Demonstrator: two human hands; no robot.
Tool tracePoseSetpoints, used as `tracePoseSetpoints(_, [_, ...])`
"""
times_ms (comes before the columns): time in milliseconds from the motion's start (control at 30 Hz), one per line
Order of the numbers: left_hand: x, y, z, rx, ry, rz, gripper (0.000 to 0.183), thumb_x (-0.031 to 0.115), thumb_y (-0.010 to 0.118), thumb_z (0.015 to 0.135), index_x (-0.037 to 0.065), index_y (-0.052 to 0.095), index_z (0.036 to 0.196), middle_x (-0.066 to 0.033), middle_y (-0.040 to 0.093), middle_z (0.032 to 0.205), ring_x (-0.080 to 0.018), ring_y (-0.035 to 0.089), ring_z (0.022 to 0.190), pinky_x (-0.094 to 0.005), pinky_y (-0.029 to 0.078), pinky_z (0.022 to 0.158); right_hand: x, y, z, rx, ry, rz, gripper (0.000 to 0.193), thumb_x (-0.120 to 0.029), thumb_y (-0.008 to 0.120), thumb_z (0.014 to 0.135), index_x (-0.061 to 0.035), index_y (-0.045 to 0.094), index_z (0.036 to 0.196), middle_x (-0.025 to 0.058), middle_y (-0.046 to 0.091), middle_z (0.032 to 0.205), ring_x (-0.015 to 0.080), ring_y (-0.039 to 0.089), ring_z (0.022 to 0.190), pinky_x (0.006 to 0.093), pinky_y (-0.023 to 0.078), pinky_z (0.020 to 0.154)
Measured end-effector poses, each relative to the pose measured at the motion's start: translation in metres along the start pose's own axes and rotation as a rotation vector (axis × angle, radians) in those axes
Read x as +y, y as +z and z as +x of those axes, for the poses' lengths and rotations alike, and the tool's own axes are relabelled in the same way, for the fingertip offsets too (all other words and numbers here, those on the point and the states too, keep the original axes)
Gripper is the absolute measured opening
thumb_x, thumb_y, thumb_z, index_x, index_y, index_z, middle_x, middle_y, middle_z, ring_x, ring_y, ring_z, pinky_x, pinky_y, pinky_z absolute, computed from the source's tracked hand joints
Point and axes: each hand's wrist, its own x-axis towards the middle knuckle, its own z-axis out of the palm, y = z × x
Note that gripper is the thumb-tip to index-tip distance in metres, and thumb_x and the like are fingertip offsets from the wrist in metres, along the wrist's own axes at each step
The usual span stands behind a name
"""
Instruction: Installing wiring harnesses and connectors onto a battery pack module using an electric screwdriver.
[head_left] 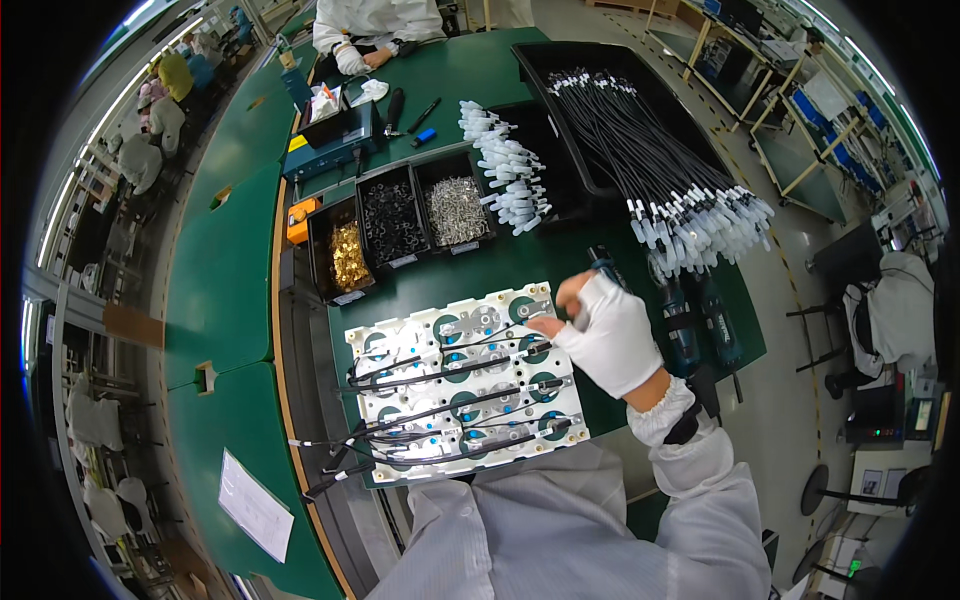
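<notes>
My right hand [612, 335], in a white fingerless glove, hovers over the upper right corner of a white plastic panel [425, 350]. Its fingers curl loosely, with the thumb apart from them and nothing visible between. Metal plates and round green openings cover the panel, along with blue dots. Several black cables [470, 403] run across it, their ends hanging past its left edge. Just beyond my hand a dark power screwdriver [603, 264] is partly hidden. My left hand is out of sight.
Behind the panel stand black bins of gold clips [349, 262], black clips [393, 218] and silver hardware [456, 212]. White-capped cables [690, 215] fill a large black tray [535, 62]. Two dark power tools [718, 318] lie right. Another person's hands [365, 58] rest at the far table.
</notes>
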Motion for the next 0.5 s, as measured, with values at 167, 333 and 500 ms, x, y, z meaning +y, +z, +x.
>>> tracePoseSetpoints(167, [0.013,0.062,-0.009,-0.106,0.011,-0.067,0.042,0.024,0.058,0.095,0.008,0.061,0.134,-0.0121,0.063,0.133,-0.0246,0.059,0.124,-0.0401,0.044,0.109,0.020,0.012,0.003,0.121,0.183,0.275,0.022,-0.014,0.086,0.079,-0.0032,0.070,0.087,0.0080,0.068,0.083,0.0192,0.067,0.064,0.0315,0.053,0.060])
tracePoseSetpoints(333, [0.028,0.056,0.000,-0.082,0.040,-0.087,0.043,0.029,0.059,0.095,0.010,0.061,0.134,-0.0119,0.063,0.132,-0.0246,0.059,0.123,-0.0413,0.044,0.108,0.015,0.010,-0.001,0.113,0.034,0.098,0.010,-0.003,0.078,0.082,-0.0025,0.070,0.088,0.0109,0.068,0.088,0.0266,0.069,0.073,0.0343,0.055,0.066])
tracePoseSetpoints(500, [0.041,0.047,0.021,-0.036,0.098,-0.124,0.044,0.034,0.060,0.095,0.012,0.061,0.134,-0.0118,0.063,0.130,-0.0245,0.060,0.121,-0.0424,0.043,0.108,0.013,0.010,0.001,0.094,-0.020,0.108,0.009,0.001,0.071,0.084,-0.0029,0.069,0.092,0.0123,0.068,0.091,0.0314,0.068,0.079,0.0393,0.056,0.069])
